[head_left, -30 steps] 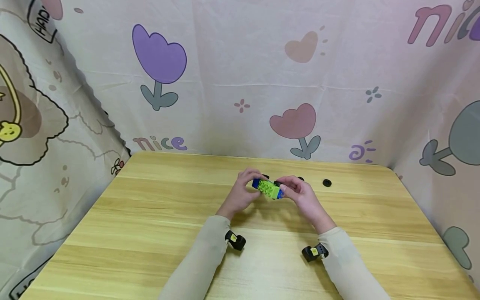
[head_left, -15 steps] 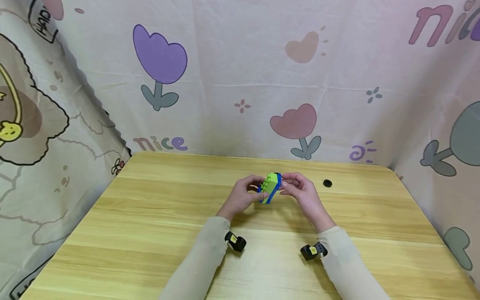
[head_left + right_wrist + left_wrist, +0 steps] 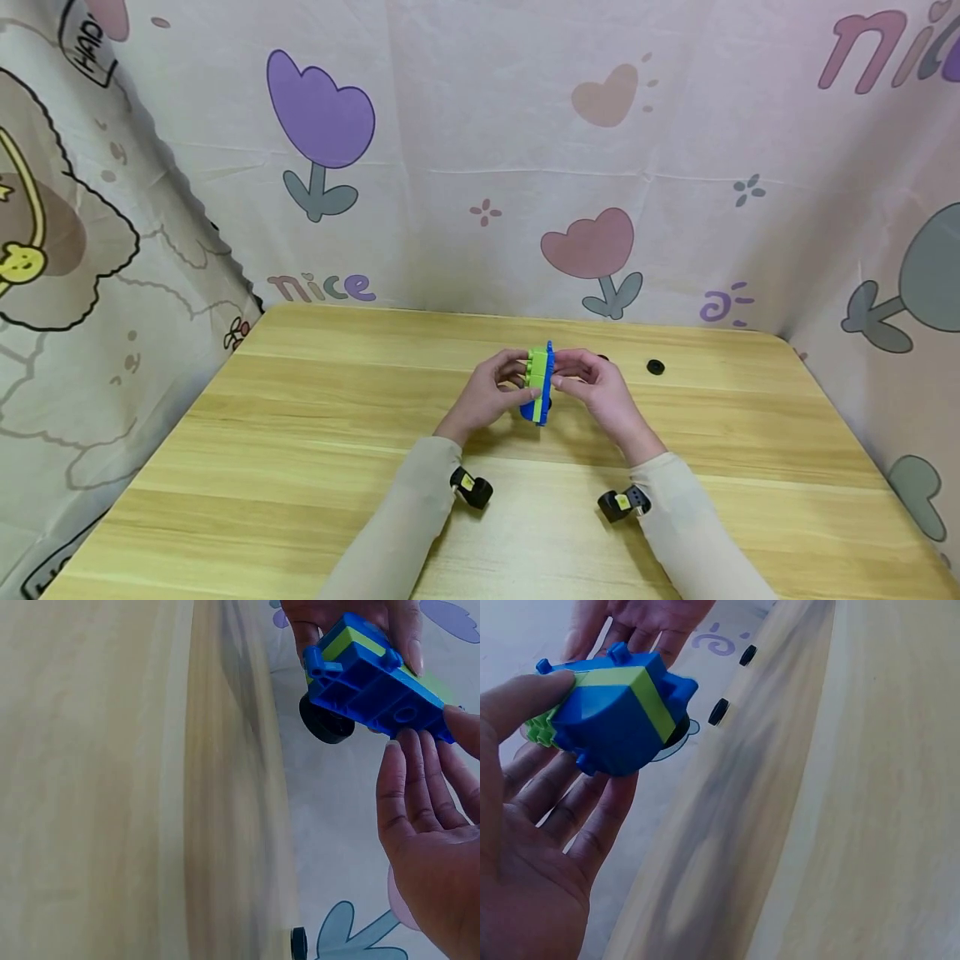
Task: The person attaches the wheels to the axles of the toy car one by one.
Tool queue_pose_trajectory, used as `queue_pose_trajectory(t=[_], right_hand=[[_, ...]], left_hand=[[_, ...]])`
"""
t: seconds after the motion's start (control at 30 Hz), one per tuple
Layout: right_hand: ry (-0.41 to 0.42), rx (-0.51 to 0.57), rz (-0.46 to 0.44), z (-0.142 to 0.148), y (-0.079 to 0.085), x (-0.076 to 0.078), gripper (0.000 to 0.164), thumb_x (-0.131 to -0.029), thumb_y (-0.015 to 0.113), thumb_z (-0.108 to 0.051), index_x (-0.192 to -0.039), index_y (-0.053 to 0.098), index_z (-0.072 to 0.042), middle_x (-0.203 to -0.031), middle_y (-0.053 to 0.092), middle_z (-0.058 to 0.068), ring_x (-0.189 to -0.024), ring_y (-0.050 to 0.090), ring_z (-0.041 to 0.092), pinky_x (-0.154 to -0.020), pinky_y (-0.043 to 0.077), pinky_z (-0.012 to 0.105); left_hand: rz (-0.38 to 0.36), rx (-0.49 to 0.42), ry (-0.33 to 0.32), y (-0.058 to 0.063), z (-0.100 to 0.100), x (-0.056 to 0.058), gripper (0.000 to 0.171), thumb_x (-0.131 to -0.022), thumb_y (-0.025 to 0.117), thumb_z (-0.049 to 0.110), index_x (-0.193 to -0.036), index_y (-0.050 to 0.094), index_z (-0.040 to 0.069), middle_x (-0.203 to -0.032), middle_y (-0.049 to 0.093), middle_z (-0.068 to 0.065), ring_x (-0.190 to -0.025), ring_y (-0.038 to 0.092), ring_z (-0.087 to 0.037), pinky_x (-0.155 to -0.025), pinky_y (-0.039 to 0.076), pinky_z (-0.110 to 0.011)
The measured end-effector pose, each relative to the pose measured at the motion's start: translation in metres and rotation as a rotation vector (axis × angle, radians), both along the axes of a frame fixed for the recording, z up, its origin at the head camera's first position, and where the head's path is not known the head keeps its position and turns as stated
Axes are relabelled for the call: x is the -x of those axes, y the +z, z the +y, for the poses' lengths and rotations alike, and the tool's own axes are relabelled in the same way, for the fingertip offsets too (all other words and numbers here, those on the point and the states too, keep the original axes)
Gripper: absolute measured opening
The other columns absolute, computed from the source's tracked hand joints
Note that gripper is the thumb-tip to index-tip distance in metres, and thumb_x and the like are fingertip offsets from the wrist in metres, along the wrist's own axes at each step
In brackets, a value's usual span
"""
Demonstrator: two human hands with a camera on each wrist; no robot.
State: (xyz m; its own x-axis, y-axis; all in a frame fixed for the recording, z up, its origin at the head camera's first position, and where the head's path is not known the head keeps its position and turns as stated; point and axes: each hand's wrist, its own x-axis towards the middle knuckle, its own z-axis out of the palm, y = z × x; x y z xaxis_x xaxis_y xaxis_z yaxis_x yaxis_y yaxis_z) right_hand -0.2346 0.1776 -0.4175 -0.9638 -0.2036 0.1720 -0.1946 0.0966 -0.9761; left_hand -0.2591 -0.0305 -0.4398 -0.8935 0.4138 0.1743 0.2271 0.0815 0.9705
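A blue and lime-green building-block toy car (image 3: 537, 385) is held up over the table, tipped on its side. My left hand (image 3: 491, 392) grips it from the studded green side, its thumb (image 3: 536, 697) across the body and its fingers beneath. Opposite, my right hand (image 3: 600, 392) pinches one end by the blue base, thumb and fingertips at its edge. The right wrist view shows the hollow blue underside with axle stubs and a black wheel (image 3: 327, 720) at one corner. In the left wrist view, the left palm (image 3: 536, 892) faces the car from below.
Two loose black wheels lie near the table's back: one wheel (image 3: 656, 367) to the right, another wheel (image 3: 603, 357) partly behind my right hand. The wooden table (image 3: 300, 417) meets a printed cloth backdrop (image 3: 450, 233). Small black cameras (image 3: 472, 487) are strapped to both wrists.
The car has been turned from studs up to standing on its side, its blue base now facing my right hand. My right fingers have shifted from the wheel side onto the base.
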Motion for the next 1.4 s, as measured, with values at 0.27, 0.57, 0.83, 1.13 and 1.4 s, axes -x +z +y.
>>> queue_pose_trajectory(t=[0.27, 0.57, 0.83, 1.13, 1.4], right_hand=[[-0.018, -0.049, -0.004, -0.002, -0.002, 0.001, 0.034, -0.092, 0.069, -0.008, -0.123, 0.061, 0.004, -0.112, 0.063, 0.019, -0.104, 0.057, 0.028, -0.090, 0.049, 0.030], [-0.014, -0.091, 0.004, -0.002, -0.004, 0.003, 0.033, -0.093, 0.069, -0.011, -0.122, 0.063, 0.003, -0.110, 0.065, 0.016, -0.103, 0.057, 0.028, -0.095, 0.044, 0.040], [-0.007, -0.099, -0.017, 0.026, -0.001, 0.011, 0.037, -0.092, 0.068, -0.004, -0.125, 0.057, 0.010, -0.115, 0.063, 0.025, -0.101, 0.062, 0.023, -0.085, 0.053, 0.027], [-0.101, -0.404, 0.052, 0.072, -0.001, 0.031, 0.046, -0.092, 0.067, -0.003, -0.134, 0.050, 0.006, -0.131, 0.054, 0.023, -0.124, 0.047, 0.039, -0.102, 0.041, 0.047], [-0.057, -0.613, 0.056, 0.083, -0.002, 0.040, 0.050, -0.091, 0.068, -0.008, -0.136, 0.050, 0.006, -0.140, 0.045, 0.027, -0.130, 0.038, 0.047, -0.108, 0.029, 0.057]], left_hand=[[-0.008, 0.011, 0.003, -0.003, -0.001, -0.002, 0.053, -0.087, 0.076, 0.013, -0.135, 0.054, 0.003, -0.115, 0.066, -0.009, -0.098, 0.061, -0.022, -0.088, 0.052, -0.036], [-0.031, 0.027, 0.027, -0.005, -0.002, -0.003, 0.053, -0.087, 0.077, 0.016, -0.135, 0.055, 0.006, -0.116, 0.066, -0.007, -0.098, 0.061, -0.022, -0.088, 0.051, -0.037], [-0.038, 0.021, 0.033, -0.008, -0.004, -0.002, 0.054, -0.086, 0.077, 0.012, -0.134, 0.054, 0.004, -0.116, 0.066, -0.008, -0.097, 0.061, -0.022, -0.087, 0.052, -0.035], [-0.028, 0.019, 0.029, -0.008, -0.009, -0.001, 0.060, -0.086, 0.077, 0.011, -0.139, 0.049, 0.005, -0.112, 0.066, -0.007, -0.096, 0.060, -0.022, -0.087, 0.052, -0.035], [-0.022, 0.031, 0.031, -0.005, -0.009, 0.000, 0.061, -0.087, 0.077, 0.013, -0.140, 0.049, 0.001, -0.116, 0.064, -0.010, -0.098, 0.060, -0.022, -0.089, 0.051, -0.034]])
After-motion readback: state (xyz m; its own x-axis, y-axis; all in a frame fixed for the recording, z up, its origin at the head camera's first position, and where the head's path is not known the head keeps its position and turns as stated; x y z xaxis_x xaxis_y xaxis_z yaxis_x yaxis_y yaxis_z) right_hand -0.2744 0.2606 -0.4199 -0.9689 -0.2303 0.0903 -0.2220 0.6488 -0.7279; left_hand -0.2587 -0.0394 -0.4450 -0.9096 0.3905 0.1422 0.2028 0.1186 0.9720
